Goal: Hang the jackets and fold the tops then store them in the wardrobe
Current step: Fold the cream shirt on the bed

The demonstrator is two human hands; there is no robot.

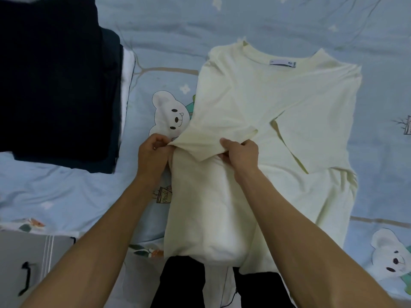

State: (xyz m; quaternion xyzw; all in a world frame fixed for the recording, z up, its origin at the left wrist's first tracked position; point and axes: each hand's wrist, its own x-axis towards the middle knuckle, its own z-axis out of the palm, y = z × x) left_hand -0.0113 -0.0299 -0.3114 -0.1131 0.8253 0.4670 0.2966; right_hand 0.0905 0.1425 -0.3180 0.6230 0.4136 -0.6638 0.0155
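At the far left, a stack of dark folded clothes lies on the bed, which has a light blue sheet with bear pictures. At the near left there is a grey bag. The left hand pinches the edge of a sleeve of the cream top. Just beside it, the right hand grips the same sleeve, with the thumb on the cloth. The top lies spread on the bed to the right, collar at the far side.
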